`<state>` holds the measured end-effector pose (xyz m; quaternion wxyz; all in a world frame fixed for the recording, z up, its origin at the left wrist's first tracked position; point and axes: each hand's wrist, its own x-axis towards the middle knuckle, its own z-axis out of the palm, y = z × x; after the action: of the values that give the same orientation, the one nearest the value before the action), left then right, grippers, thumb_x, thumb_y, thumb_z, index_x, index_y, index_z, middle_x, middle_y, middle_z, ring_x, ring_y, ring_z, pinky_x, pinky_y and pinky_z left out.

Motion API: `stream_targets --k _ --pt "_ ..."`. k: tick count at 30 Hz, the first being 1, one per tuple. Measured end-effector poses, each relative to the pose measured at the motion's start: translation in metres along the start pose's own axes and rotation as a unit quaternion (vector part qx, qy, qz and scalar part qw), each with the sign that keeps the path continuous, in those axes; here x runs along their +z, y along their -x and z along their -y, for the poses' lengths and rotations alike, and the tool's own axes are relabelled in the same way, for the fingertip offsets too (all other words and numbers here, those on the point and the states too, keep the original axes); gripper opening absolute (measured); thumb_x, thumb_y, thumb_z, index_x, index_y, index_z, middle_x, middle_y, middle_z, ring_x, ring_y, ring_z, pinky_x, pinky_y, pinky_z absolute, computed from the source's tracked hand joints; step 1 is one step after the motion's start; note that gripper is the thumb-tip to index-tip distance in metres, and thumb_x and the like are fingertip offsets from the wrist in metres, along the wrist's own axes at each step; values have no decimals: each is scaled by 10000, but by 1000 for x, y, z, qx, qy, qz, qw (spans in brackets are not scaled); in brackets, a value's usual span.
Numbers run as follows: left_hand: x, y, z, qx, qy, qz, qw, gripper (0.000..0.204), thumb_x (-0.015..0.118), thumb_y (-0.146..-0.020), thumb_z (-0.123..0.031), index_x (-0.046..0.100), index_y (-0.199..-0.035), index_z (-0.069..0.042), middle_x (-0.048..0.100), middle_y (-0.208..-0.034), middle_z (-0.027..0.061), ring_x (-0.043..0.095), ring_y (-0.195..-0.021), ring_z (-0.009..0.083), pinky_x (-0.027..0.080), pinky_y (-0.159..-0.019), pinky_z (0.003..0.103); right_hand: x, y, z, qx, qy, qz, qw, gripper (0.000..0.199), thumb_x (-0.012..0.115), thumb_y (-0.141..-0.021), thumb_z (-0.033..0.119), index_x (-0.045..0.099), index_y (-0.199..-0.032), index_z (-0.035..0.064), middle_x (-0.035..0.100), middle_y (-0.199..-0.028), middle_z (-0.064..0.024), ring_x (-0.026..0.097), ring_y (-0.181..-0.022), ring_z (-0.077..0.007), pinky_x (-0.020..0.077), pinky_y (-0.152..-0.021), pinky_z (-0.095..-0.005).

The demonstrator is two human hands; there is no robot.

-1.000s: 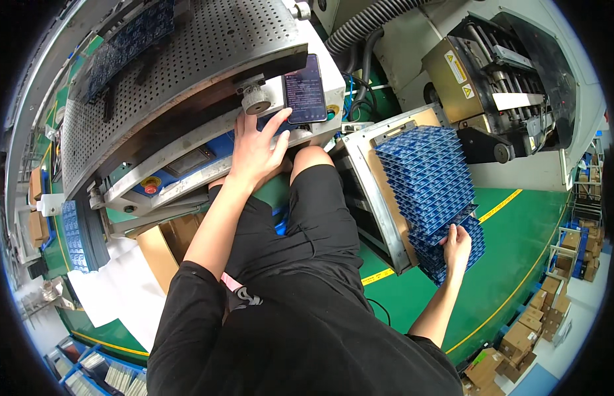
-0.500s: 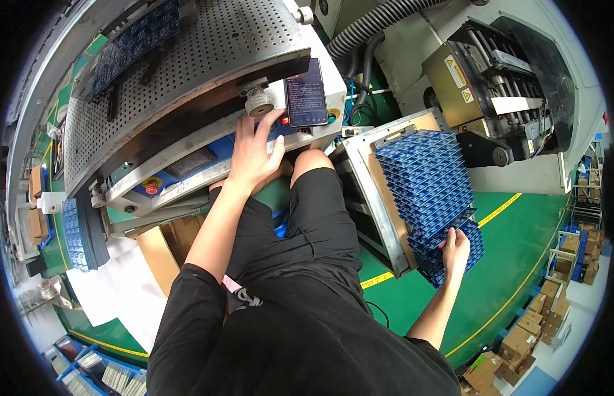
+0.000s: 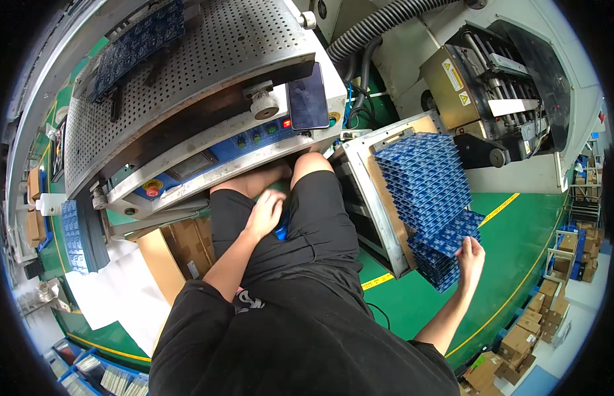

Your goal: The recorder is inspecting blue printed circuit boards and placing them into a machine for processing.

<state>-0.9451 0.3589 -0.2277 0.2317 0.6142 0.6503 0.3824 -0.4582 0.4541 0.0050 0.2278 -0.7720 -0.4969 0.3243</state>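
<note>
My right hand (image 3: 471,254) pinches the near edge of a blue patterned panel (image 3: 455,232), which looks like a circuit board panel. That panel lies at an angle across a tall stack of similar blue panels (image 3: 422,178) to my right. The stack rests against a brown board in a pale metal frame (image 3: 379,198). Above my lap, my left hand (image 3: 264,214) holds nothing visible, its fingers loosely bent and apart. A phone (image 3: 307,99) with a darkened screen lies on the machine ahead, beside a control panel (image 3: 221,155) with buttons and a red knob.
A perforated metal table (image 3: 208,53) overhangs the controls, with another blue panel (image 3: 138,49) at its far left. More panels (image 3: 79,234) stand at the left. A machine with rollers (image 3: 498,86) is at the far right. An open cardboard box (image 3: 158,261) sits near my left knee.
My left hand has come back from the machine's controls to above my lap. My right hand has drawn a panel outward to the right. The phone screen has gone dark.
</note>
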Motion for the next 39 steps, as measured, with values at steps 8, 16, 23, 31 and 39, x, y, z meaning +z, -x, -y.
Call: stream_targets --k 8,16,23,31,39 --pt "-18 -7 -7 -172 60 137 974 191 558 -910 -89 627 -1065 -2 634 -950 102 628 -826 201 502 -762 314 -98 78 56 4 -119 -134 984 224 516 -969 199 620 -948 1 526 -682 29 476 -613 -56 385 -562 -210" --pt "-59 -43 -150 -130 358 115 918 232 498 -973 -149 632 -1085 5 664 -1042 81 613 -985 158 480 -880 293 -11 59 82 -215 -318 57 922 360 555 -936 202 569 -1173 -68 639 -1086 -119 591 -990 -188 423 -933 -318" --pt "-100 -44 -239 -116 657 88 740 427 413 -1009 -201 408 -1334 77 574 -1229 157 586 -1102 212 463 -943 331 117 76 117 -118 -453 264 843 443 474 -987 302 499 -1205 -83 641 -1046 -104 624 -876 -109 505 -776 -238" --pt "-124 -30 -248 -186 643 107 735 540 441 -996 -227 282 -1405 87 524 -1299 172 562 -1154 225 449 -974 341 137 89 123 -94 -500 322 798 410 432 -1002 252 479 -1225 -88 640 -1072 -129 640 -913 -131 517 -818 -256" --pt "-125 -30 -252 -147 652 96 737 507 433 -999 -172 282 -1410 84 515 -1320 157 528 -1194 193 414 -1008 320 139 93 129 -109 -512 328 786 415 395 -1015 262 470 -1244 -76 623 -1114 -126 625 -963 -132 506 -857 -269"
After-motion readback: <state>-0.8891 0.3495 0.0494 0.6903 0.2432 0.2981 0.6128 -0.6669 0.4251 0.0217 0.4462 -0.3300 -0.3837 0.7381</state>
